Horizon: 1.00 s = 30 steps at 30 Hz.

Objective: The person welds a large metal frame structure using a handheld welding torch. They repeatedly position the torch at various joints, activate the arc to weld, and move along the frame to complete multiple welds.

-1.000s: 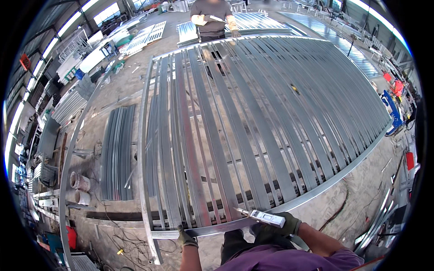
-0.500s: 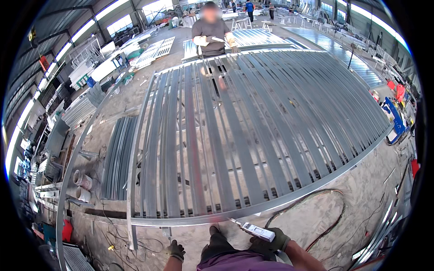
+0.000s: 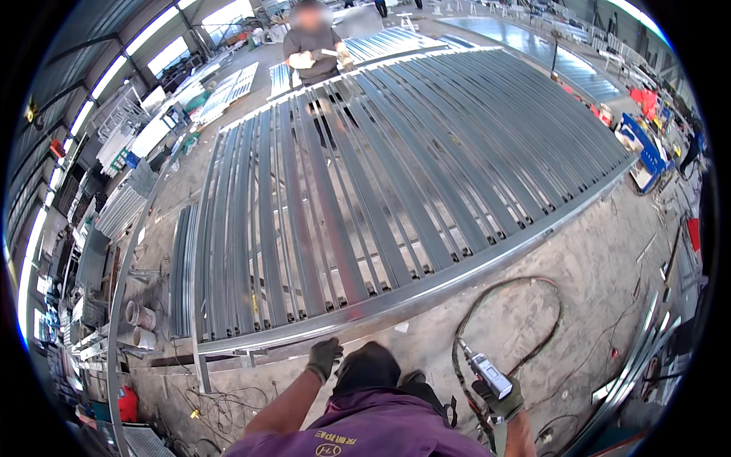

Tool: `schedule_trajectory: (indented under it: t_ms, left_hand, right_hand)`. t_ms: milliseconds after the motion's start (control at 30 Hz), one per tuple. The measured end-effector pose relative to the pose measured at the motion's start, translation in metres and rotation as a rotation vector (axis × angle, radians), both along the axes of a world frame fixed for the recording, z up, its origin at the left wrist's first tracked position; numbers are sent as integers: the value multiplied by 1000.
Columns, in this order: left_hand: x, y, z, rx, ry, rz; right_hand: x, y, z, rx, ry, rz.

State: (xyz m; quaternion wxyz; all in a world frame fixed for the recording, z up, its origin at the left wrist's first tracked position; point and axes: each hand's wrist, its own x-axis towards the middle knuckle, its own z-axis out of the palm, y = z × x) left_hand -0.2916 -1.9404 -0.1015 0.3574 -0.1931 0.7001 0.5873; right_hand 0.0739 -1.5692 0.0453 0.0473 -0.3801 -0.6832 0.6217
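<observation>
So I was watching someone in a purple top (image 3: 381, 423) at the near edge of this huge metal frame (image 3: 381, 303), which had loads of long grey slats (image 3: 385, 236) running across it. The right hand (image 3: 504, 400), in a dark glove, was wrapped around a silvery boxy tool (image 3: 491, 373) with a thin nozzle. The tool was out over the floor (image 3: 434, 343), well apart from the frame, nozzle tipped up and to the left. A long cable (image 3: 561, 301) lay looped just beside it. The left hand (image 3: 326, 358), gloved as well, was loosely half curled and looked empty, right near the frame's front edge; couldn't tell if it was touching. Across on the far side stood a co-worker (image 3: 316, 68) with something pale in hand, too small to make out. Two pails (image 3: 141, 314) sat over to the left.
</observation>
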Motion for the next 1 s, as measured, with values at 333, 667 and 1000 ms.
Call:
schedule_trajectory:
  t_ms: [333, 667, 1000]
  left_hand:
    - [2, 173, 18, -92, -76, -360]
    - [6, 345, 8, 86, -172, -614]
    - [11, 541, -11, 13, 3, -1131]
  right_hand:
    - [70, 45, -51, 39, 61, 4]
    - [52, 177, 24, -65, 17, -81]
    - [13, 362, 134, 452, -225, -49]
